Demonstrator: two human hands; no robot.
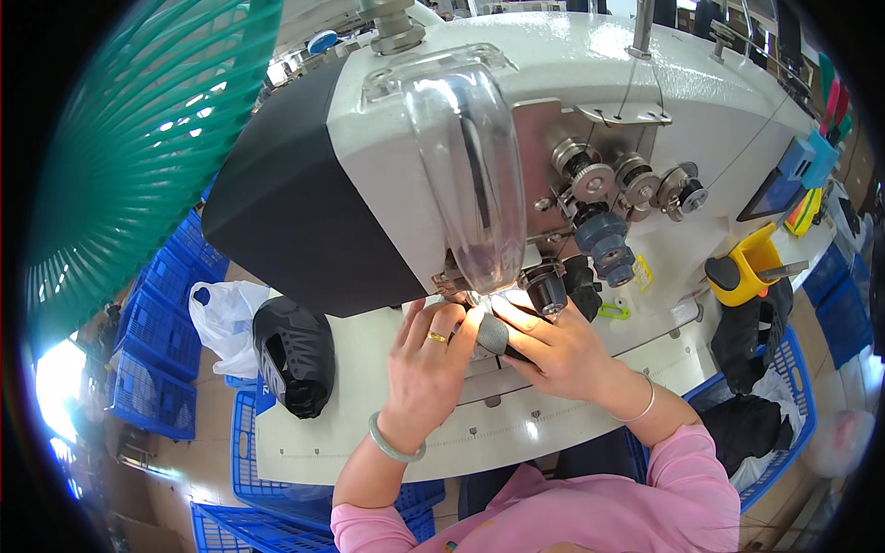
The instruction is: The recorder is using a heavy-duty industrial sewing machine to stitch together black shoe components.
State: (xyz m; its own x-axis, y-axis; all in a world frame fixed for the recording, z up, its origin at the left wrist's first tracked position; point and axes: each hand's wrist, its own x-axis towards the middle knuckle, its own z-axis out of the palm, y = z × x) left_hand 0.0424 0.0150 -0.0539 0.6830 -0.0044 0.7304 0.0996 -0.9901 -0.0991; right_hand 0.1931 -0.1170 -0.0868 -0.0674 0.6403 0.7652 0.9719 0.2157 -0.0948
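Note:
A small dark piece with a grey mesh-like surface (494, 335) lies under the needle area of a white sewing machine (572, 78). My left hand (426, 361) is closed at its left side, fingers bent together and fingertips close to the lit needle area. From the other side my right hand (560, 354) grips the piece, its fingers along the far side and the thumb nearer me. The clear plastic guard (468, 175) hangs just above my fingertips. The needle itself and the piece's far end are hidden. A black shoe upper (293, 358) rests on the table to the left.
A green fan (157, 129) stands close at the upper left. The white table (369, 447) has a curved front edge. Blue baskets (802, 378) flank it, the right one holding dark pieces. A yellow holder (745, 265) and black pieces (751, 336) sit at the right.

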